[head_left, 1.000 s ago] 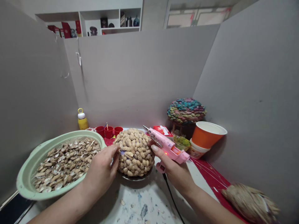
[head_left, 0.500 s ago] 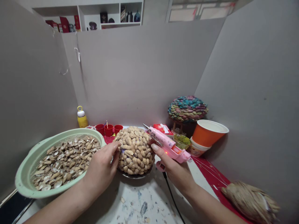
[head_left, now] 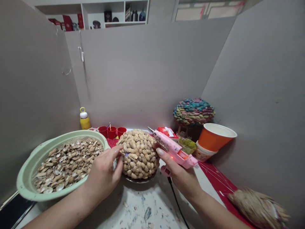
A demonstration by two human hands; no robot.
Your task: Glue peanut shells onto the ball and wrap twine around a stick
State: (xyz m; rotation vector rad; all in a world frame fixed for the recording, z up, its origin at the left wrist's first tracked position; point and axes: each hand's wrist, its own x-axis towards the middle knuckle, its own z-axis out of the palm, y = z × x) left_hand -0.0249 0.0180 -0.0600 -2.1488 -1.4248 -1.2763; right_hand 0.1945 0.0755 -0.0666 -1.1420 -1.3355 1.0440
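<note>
A rounded dome covered in peanut shells [head_left: 139, 154] sits on a dark shiny plate [head_left: 140, 181] in front of me, with bits of purple showing between the shells. My left hand [head_left: 106, 167] is curled against its left side, fingertips partly hidden; whether a loose shell is pinched there I cannot make out. In my right hand [head_left: 176, 170] is a pink glue gun [head_left: 172, 146], held on its side with a small light lit and its nozzle pointing up and left behind the dome. My right fingers reach to the dome's right side.
On the left stands a green strainer basket [head_left: 26, 178] of peanut shell halves. Red cups [head_left: 111, 132] and a yellow bottle [head_left: 84, 121] are behind. At right are orange paper cups [head_left: 213, 138], a colourful braided dome [head_left: 193, 111] and a raffia bundle [head_left: 258, 205]. A black cord [head_left: 176, 200] trails forward.
The whole view has shifted slightly, moving things a little to the right. My left thumb and fingers have moved slightly at the dome's side. The glue gun stays in my right hand.
</note>
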